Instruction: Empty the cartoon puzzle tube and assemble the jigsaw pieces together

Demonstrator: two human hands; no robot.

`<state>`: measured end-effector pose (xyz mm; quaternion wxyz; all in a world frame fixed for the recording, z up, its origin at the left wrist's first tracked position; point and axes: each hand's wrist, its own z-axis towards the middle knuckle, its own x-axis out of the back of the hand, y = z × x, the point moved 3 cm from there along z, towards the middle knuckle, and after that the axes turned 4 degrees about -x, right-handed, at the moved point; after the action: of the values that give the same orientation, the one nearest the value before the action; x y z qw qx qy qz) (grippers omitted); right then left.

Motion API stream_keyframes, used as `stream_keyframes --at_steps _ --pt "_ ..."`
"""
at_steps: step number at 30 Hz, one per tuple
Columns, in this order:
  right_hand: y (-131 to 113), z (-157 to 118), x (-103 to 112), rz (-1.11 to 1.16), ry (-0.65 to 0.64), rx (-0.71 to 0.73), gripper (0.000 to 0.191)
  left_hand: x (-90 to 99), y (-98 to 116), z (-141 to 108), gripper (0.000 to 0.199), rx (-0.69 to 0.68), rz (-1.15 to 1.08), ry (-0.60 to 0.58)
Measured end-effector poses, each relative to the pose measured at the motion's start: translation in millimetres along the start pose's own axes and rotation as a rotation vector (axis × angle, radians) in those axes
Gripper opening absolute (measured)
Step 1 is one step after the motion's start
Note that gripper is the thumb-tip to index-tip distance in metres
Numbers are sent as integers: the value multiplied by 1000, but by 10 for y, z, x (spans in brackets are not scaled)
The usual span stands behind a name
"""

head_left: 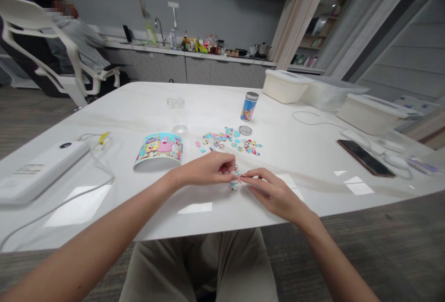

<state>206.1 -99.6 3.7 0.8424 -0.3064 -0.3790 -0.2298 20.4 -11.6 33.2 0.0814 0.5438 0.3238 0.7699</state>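
Note:
Both hands meet over a few joined puzzle pieces (pixel 235 184) near the table's front edge. My left hand (pixel 216 168) has its fingers curled at the upper left of these pieces, closed on them. From the right, my right hand (pixel 269 189) pinches a small puzzle piece at their right edge with its fingertips. Loose puzzle pieces (pixel 222 140) lie scattered just beyond the hands. A curved picture card (pixel 160 148) with cartoon figures rests to the left. Behind the pieces stand a blue cartoon can (pixel 249 106) and, lying by it, a round lid (pixel 245 130).
A clear jar (pixel 178 115) is behind the card. A white device (pixel 38 170) with cables lies at the left. At the right are a dark phone (pixel 365 157), a power strip with cables, and lidded storage boxes (pixel 287 86). A person sits at the far left.

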Motion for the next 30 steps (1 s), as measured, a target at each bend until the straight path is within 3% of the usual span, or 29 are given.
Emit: stream_keyframes --at_steps 5,9,15,20,30 --pt "-2 30 -15 34 22 -1 31 -1 -114 -32 27 -100 547 -78" --pt "-3 34 -31 60 23 2 24 25 -143 -59 30 -50 637 -138" --pt "26 13 -50 34 22 16 24 19 -92 -73 30 -6 653 -179" --pt "29 -8 -40 -31 33 21 24 19 -78 -87 13 -32 567 -129" --pt "58 -48 -72 -101 -26 14 23 17 51 -71 25 -133 274 -180"
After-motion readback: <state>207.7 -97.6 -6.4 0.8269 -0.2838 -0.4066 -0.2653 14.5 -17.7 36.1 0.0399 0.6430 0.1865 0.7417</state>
